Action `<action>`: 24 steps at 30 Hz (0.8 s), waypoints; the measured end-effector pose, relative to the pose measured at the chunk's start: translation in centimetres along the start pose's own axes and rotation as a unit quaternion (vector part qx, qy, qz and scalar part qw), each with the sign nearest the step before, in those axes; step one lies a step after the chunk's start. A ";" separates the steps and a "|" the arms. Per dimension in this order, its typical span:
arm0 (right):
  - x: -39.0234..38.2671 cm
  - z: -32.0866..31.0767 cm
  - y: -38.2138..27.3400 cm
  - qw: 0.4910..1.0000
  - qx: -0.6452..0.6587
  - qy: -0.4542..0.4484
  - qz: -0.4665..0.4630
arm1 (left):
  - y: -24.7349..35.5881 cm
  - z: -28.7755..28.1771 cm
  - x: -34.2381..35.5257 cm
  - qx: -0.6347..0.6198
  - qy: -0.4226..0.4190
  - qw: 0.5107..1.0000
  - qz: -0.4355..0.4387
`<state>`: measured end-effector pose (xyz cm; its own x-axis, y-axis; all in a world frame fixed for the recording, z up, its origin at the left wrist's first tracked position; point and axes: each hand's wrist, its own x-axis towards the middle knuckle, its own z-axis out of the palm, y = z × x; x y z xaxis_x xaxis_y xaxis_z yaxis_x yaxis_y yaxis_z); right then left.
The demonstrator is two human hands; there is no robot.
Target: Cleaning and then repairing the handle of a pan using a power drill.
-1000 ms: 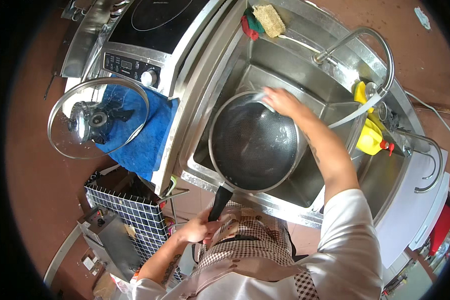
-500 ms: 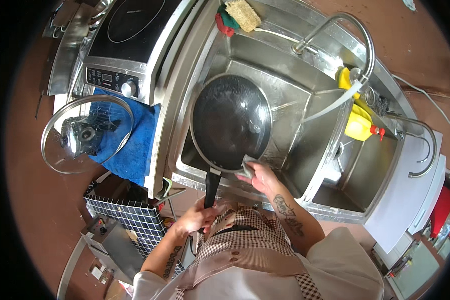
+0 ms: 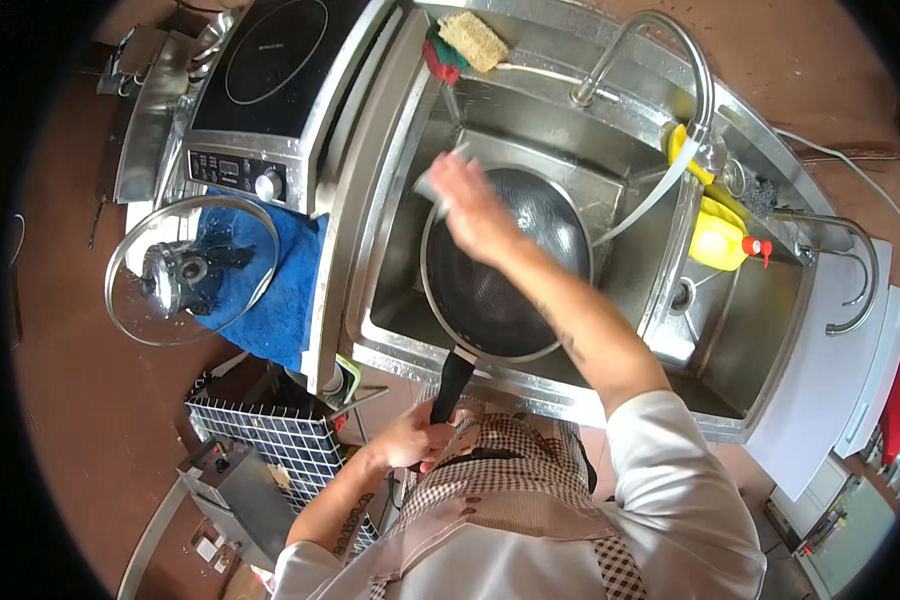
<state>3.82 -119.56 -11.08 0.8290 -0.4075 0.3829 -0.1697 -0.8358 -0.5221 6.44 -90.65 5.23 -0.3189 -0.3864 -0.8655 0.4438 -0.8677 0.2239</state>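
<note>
A black wok-shaped frying pan with a shiny, textured inside is held tilted over the left basin of the steel sink. My left hand is closed round its black handle, just in front of the sink's near edge. My right hand reaches across the pan to its far left rim, smeared by motion. A small grey cloth shows at its fingers, pressed near the rim. The forearm covers part of the pan's right side.
Left of the sink stands an induction cooker, with a glass lid on a blue towel below it. A curved faucet carries a pale hose. A yellow bottle stands by the right basin; a loofah sponge lies behind.
My right hand has swept with the grey cloth from the pan's near rim to its far left rim. The pan has shifted a little to the right, still held by my left hand.
</note>
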 end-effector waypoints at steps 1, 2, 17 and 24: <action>-0.9 0.3 -2.9 0.997 0.069 -0.042 -0.021 | 0.0 -0.2 0.1 -0.001 0.002 1.000 0.002; -2.7 1.1 -4.6 0.985 0.154 -0.073 -0.038 | -0.1 0.0 0.1 -0.021 -0.002 1.000 -0.005; -16.0 3.2 2.7 0.921 -0.009 -0.337 0.194 | -2.0 -2.0 0.8 -0.118 -0.016 0.993 -0.023; -20.8 2.4 -0.9 0.850 0.293 -0.435 -0.042 | -2.9 -3.2 1.4 -0.113 -0.005 0.993 -0.021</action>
<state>-11.97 -109.47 -20.39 0.9489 0.2842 -0.1368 -0.0061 -0.4171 -0.9088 7.43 -87.70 1.94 -0.3493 -0.3549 -0.8672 0.6057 -0.7917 0.0801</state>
